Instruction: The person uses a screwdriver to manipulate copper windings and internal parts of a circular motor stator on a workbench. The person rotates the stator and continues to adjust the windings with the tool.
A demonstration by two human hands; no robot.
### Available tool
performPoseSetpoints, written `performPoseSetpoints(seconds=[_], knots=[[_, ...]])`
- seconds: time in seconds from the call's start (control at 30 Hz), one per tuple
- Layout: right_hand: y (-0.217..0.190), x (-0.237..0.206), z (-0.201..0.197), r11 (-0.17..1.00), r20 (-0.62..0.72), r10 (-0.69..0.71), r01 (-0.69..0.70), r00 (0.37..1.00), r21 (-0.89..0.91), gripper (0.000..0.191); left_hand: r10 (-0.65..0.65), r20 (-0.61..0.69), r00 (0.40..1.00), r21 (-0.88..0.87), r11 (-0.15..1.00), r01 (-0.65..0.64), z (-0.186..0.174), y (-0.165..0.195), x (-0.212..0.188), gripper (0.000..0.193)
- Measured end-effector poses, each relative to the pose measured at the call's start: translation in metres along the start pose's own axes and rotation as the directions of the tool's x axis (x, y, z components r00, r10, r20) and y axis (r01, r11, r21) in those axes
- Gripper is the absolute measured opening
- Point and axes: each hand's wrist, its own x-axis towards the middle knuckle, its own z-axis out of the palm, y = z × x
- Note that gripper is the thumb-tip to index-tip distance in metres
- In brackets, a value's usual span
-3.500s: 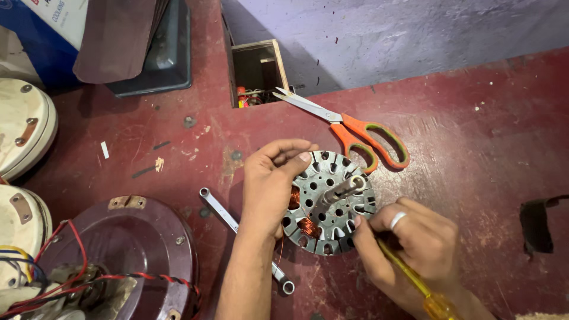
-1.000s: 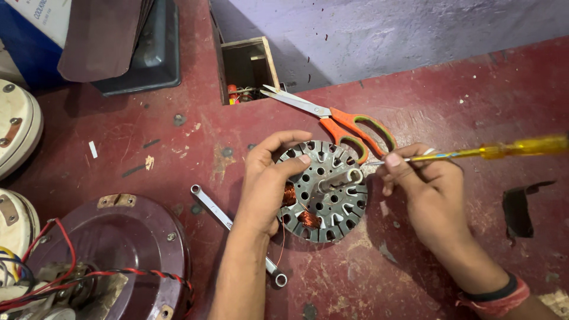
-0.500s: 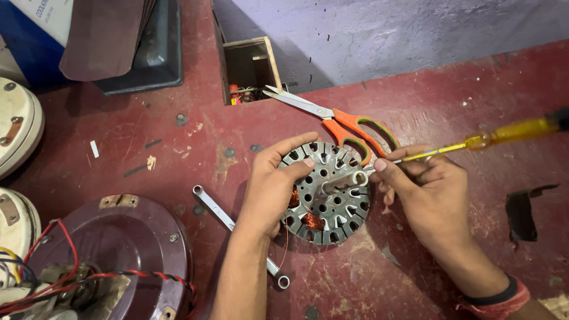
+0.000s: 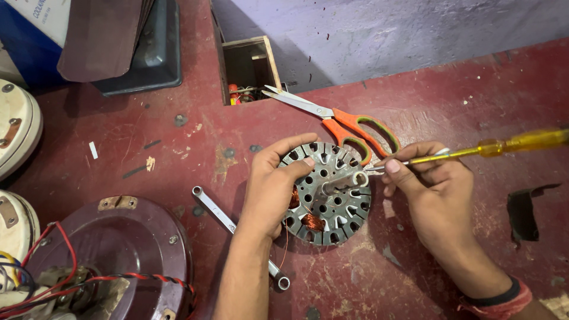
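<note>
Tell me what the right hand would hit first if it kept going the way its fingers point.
The right hand points left, so it would likely meet the stator's shaft first, then the left hand; depth is uncertain.

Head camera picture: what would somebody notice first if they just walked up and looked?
Probably the round grey metal motor core in the middle of the red floor, with copper wire wound in its slots. The left hand grips its edge, and the right hand holds a yellow-handled screwdriver with its tip at the core's centre shaft. Orange scissors lie just behind it.
</note>
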Motion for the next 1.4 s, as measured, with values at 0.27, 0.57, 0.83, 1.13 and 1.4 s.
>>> performPoseSetpoints(seconds=[0.27, 0.57, 0.83, 1.13, 1.4], knots=[[-0.003, 0.001, 0.004, 0.999, -0.007, 0.023, -0.023, 1.0, -0.023, 0.019, -0.008, -0.016, 1.0, -0.01, 1.0, 0.008, 0.001, -0.001, 0.0, 0.038], [0.003, 0.0, 0.003, 1.0, 0.033, 0.019, -0.019, 0.999, -0.001, 0.02, -0.01, -0.003, 1.0, -0.024, 1.0, 0.01, 0.0, -0.001, 0.001, 0.038], [0.009, -0.001, 0.003, 0.999, 0.02, -0.021, 0.021, 1.0, 0.036, 0.022, 0.001, -0.004, 1.0, -0.016, 1.0, -0.001, 0.0, -0.001, 0.001, 0.038], [0.011, -0.006, 0.009, 0.994, 0.044, -0.037, 0.032, 0.998, 0.105, 0.026, 0.008, 0.003, 1.0, -0.03, 1.0, -0.008, -0.001, -0.002, 0.002, 0.037], [0.012, -0.005, 0.01, 0.996, 0.048, -0.083, 0.082, 0.995, 0.016, 0.023, 0.001, -0.006, 1.0, -0.014, 1.0, -0.001, 0.0, -0.001, 0.002, 0.037]])
